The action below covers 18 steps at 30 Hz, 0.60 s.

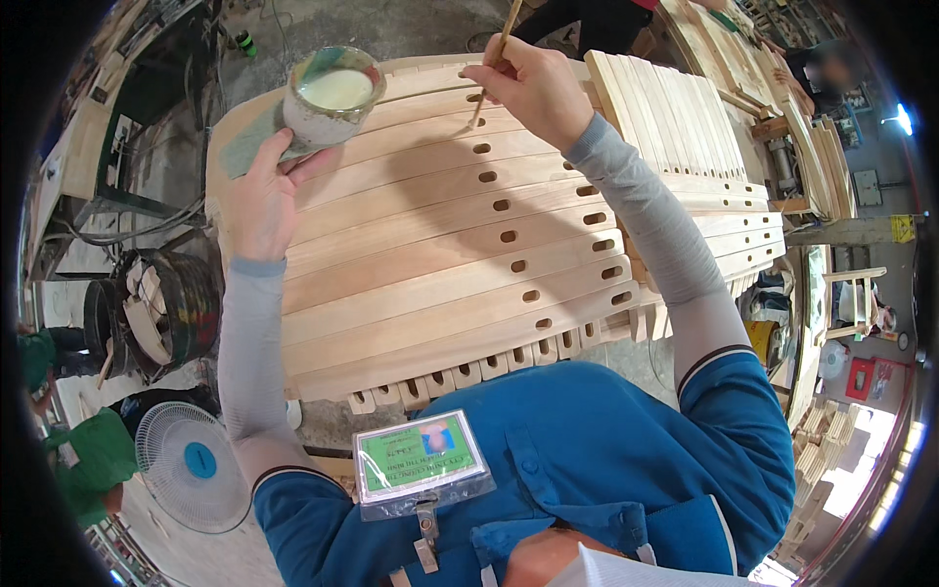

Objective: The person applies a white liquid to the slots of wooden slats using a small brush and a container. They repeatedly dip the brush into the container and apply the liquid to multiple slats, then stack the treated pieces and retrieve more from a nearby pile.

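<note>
My left hand (266, 196) is closed around a stained round cup (333, 129) of milky, glue-like liquid (337, 89), held above the far left of a row of pale wooden slats (401, 220). A grey-green piece (252, 145), perhaps cloth, shows beside the cup. Between the fingers of my right hand (538, 83) is a thin wooden stick (476, 112), pointing down. Its lower tip is at or just over a slot near the far end of the row; contact is hard to judge. Oval slots (501, 205) run in lines across the slats.
More slotted slats (675, 117) lie to the right, and slat ends (469, 374) stick out below the near edge. At left are a black bin (171, 313) with wood scraps and a white fan (196, 465). Other people (88, 465) are at the left, far side and upper right.
</note>
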### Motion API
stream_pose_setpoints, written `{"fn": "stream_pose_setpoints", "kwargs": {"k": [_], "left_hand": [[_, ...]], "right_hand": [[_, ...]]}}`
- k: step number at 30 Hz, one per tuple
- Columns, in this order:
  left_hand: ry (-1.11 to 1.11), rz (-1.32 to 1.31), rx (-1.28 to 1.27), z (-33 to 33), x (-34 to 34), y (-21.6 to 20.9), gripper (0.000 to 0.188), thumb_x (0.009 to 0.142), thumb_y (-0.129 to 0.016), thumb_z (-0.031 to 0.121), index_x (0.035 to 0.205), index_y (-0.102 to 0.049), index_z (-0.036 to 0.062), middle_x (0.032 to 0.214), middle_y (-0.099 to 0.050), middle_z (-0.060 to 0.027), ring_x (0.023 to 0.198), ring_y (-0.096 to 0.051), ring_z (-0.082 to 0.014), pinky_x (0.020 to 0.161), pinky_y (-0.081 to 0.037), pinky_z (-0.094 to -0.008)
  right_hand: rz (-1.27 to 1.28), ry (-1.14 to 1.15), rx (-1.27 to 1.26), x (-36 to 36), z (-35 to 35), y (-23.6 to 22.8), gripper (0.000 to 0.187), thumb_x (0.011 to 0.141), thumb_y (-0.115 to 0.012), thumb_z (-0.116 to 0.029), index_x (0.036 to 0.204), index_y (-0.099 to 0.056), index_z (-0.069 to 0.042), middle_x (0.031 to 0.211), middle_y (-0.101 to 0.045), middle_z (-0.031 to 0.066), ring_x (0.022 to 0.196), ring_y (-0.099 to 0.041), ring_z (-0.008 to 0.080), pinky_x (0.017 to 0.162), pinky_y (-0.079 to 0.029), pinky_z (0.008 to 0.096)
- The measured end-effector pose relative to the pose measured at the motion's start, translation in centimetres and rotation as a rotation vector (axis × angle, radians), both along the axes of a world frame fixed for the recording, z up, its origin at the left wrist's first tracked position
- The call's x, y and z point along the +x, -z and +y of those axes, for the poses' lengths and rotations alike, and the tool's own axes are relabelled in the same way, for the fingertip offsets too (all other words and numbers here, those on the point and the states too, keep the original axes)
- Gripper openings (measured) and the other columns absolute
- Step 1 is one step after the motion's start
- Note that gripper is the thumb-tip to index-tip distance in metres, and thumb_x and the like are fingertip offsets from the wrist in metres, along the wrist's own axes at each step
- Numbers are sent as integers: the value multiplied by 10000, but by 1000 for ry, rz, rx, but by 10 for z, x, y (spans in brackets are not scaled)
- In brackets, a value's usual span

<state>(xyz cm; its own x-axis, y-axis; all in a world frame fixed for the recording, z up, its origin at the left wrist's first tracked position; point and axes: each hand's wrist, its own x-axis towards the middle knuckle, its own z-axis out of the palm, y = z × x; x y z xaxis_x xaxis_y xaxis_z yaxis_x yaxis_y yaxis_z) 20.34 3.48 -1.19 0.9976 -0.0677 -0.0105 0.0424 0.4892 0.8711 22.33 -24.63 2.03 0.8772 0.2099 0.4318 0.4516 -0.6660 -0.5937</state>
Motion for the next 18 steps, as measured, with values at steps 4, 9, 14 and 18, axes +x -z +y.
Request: {"fn": "stream_pose_setpoints", "kwargs": {"k": [4, 9, 14, 18], "left_hand": [[-82, -47, 64, -3, -27, -20, 270, 855, -470, 54, 1118, -495, 0, 1119, -536, -81, 982, -556, -207, 802, -510, -391], [-135, -20, 51, 1, -64, -16, 298, 856, -469, 52, 1150, -480, 12, 1138, -530, -79, 1005, -544, -195, 801, -510, -391], [-224, 14, 36, 3, -98, -10, 303, 860, -461, 48, 1161, -475, 13, 1144, -526, -85, 1004, -546, -198, 786, -518, -394], [-252, 15, -7, -8, -117, -12, 299, 864, -452, 42, 1160, -472, 7, 1145, -522, -92, 995, -551, -206, 778, -526, -396]], "right_hand": [[-27, 87, 13, 6, -8, 0, 223, 776, -633, -200, 758, -543, 3, 615, -593, 120, 543, -591, 244, 521, -468, 305], [94, 78, 156, -1, -11, -2, 239, 799, -647, -206, 746, -541, 2, 621, -592, 48, 569, -583, 81, 521, -474, 211], [159, 141, 284, -18, -25, -4, 233, 806, -639, -196, 747, -538, 5, 627, -576, 44, 578, -596, 90, 517, -500, 203], [294, 95, 531, -32, -24, 14, 197, 818, -618, -143, 784, -523, 26, 657, -568, 72, 598, -613, 129, 528, -530, 213]]}}
